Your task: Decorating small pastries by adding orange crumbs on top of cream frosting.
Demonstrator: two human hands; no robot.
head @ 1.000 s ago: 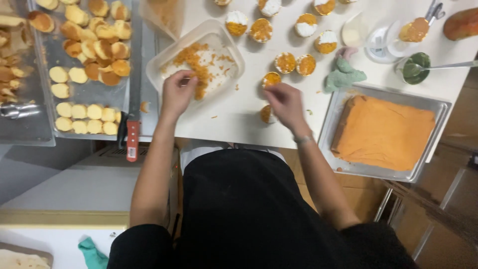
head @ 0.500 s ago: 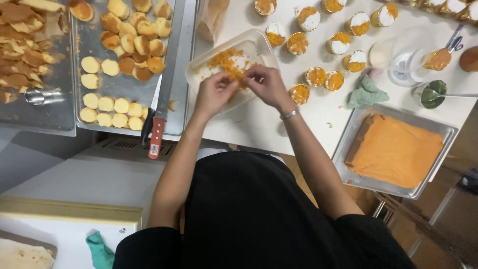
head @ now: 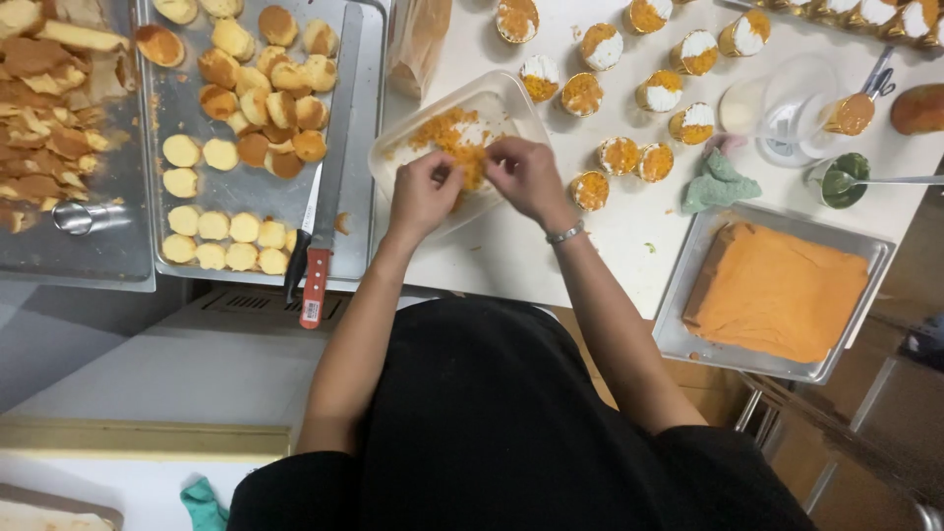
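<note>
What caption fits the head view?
Both hands, left hand and right hand, pinch orange crumbs over a clear plastic tray.

Ahead of me, past the clear plastic tray, a crumpled translucent plastic bag [head: 418,39] stands upright on the white tabletop [head: 619,236], brownish inside, beside the metal baking tray. The red knife handle [head: 314,285] bears a small white label. I see no signs or screens.

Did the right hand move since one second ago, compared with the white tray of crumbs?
Yes. The right hand moved left, from beside the white tray to over it.
</note>
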